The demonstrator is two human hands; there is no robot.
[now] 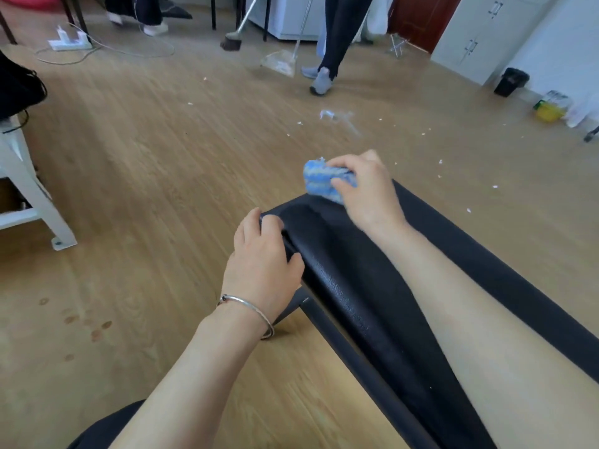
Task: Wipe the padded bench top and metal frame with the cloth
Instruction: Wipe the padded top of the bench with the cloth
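Note:
A black padded bench top [366, 280] runs from the lower right toward the middle of the view. Its dark metal frame [343, 338] shows under the near edge. My right hand [366, 192] grips a bunched blue cloth [324, 182] at the far end of the pad, the cloth touching the pad's edge. My left hand [262, 264], with a silver bangle on the wrist, holds the near corner of the pad, fingers curled over its edge.
The bench stands on a wooden floor [155, 176] strewn with white scraps. A person [334, 43] sweeps with a broom and dustpan at the back. A white stand [35, 202] is at the left; a black bin [511, 82] and yellow item are at the right wall.

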